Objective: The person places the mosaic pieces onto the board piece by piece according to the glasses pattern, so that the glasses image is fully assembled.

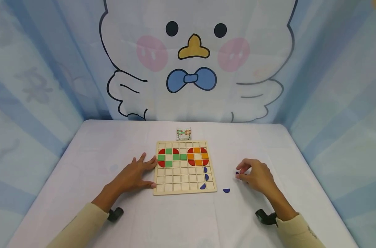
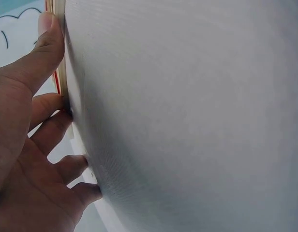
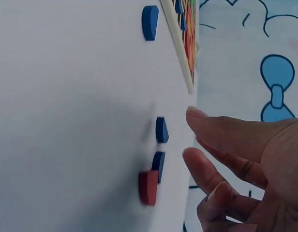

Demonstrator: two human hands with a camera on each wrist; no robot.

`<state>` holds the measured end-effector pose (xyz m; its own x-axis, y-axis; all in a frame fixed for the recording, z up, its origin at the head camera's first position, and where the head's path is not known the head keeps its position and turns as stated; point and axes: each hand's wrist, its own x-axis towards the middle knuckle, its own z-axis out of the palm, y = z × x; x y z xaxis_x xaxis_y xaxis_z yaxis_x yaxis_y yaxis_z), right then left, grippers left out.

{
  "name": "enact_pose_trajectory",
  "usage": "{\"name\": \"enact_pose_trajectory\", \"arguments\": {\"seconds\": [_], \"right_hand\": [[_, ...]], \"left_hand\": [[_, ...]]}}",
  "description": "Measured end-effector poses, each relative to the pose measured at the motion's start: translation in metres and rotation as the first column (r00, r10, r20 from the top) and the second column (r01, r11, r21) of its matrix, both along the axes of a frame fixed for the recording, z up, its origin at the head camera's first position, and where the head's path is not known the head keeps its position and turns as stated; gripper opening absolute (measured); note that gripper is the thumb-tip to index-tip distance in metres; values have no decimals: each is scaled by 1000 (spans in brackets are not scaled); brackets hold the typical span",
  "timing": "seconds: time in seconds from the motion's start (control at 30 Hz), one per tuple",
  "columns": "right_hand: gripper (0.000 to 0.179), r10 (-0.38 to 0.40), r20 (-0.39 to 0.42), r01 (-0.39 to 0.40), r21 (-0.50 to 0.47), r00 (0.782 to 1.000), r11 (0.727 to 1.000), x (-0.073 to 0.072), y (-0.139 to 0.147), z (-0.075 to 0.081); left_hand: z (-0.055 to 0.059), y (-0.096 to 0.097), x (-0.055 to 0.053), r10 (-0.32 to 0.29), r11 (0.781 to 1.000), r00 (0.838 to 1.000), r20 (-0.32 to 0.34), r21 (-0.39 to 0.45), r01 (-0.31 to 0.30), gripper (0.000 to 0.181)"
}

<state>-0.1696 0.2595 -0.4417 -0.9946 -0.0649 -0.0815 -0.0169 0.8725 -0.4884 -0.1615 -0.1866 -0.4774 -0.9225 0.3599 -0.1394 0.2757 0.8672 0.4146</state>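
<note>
A wooden grid board [image 1: 181,179] lies on the table, with red, green and orange pieces in its upper rows and three blue pieces along its right side. Against the board's left edge rests my left hand [image 1: 135,173], thumb and fingers spread. My right hand [image 1: 258,175] hovers right of the board, thumb and index finger apart in the right wrist view. Below them on the table is a small blue piece [image 3: 161,130]. Close by lie another blue piece [image 3: 158,166] and a red piece [image 3: 148,187], both hidden by the hand in the head view.
A blue half-round piece [image 1: 226,190] lies off the board's lower right corner. Behind the board stands a small pattern card [image 1: 183,134] with a grid picture. A white cloth [image 1: 181,220] covers the table, and printed curtains [image 1: 191,103] surround it at the back and sides.
</note>
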Motion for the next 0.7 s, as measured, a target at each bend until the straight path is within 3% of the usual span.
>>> {"name": "enact_pose_trajectory", "arguments": {"seconds": [0.2, 0.7], "right_hand": [[22, -2, 41, 1, 27, 999, 1000, 11, 27, -9], [25, -37, 46, 35, 53, 998, 998, 20, 40, -13]], "left_hand": [[0, 0, 0, -2, 1000, 1000, 5, 3, 1, 99], [1, 0, 1, 1, 1000, 1000, 10, -5, -1, 99]]}}
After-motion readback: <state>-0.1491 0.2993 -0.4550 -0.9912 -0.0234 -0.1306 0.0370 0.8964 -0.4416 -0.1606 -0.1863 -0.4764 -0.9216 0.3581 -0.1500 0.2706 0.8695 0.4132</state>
